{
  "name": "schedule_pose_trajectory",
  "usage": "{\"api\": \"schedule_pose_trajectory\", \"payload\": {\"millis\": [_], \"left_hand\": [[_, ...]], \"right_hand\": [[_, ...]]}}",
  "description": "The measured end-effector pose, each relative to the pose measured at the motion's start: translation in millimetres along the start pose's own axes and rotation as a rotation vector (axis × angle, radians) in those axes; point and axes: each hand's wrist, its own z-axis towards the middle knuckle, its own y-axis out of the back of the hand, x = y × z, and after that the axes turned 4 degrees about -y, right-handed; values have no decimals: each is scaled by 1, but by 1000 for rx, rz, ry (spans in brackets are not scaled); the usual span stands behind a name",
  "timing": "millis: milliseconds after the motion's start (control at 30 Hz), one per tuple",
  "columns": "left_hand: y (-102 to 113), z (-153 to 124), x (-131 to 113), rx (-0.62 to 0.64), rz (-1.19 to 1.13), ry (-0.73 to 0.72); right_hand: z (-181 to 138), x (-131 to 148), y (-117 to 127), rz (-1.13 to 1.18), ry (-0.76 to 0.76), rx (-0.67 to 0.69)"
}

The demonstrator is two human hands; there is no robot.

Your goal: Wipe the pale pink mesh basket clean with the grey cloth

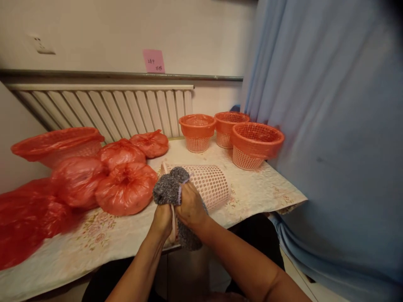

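A pink perforated plastic basket [214, 184] lies on its side near the table's front edge, its rim toward me. My left hand [162, 222] grips the basket's rim at the lower edge. My right hand [190, 205] is closed on a grey fuzzy cloth [168, 188], pressing it against the rim. Part of the cloth hangs down below my hands, over the table edge.
Three upright orange baskets [256, 144] lined with red bags stand at the back right. Several tied red plastic bags [126, 188] and loose red bags lie at the left. A floral cloth covers the table [252, 188]. A blue curtain [330, 126] hangs close on the right, a radiator behind.
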Motion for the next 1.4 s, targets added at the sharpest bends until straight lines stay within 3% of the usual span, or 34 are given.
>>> {"api": "schedule_pose_trajectory", "payload": {"millis": [233, 433, 600, 733, 867, 1000, 1133, 1233, 1400], "left_hand": [[5, -19, 10, 289, 391, -96], [10, -25, 21, 274, 443, -59], [17, -35, 41, 318, 468, -75], [18, -41, 52, 323, 422, -91], [15, -43, 46, 332, 374, -112], [17, -43, 32, 212, 431, -113], [23, -39, 24, 187, 469, -63], [26, -33, 21, 172, 488, -92], [29, -25, 16, 129, 429, -132]], "right_hand": [[18, -24, 0, 32, -25, 3], [29, -75, 15, -66, -103, 4], [19, -143, 51, -184, -294, -142], [5, -166, 71, -235, -428, -271], [0, -144, 60, -214, -454, -287], [17, -102, 33, -142, -381, -203], [46, -53, 9, -11, -286, -27], [60, -16, 0, 96, -106, 139], [39, 10, 4, 167, 3, 188]]}}
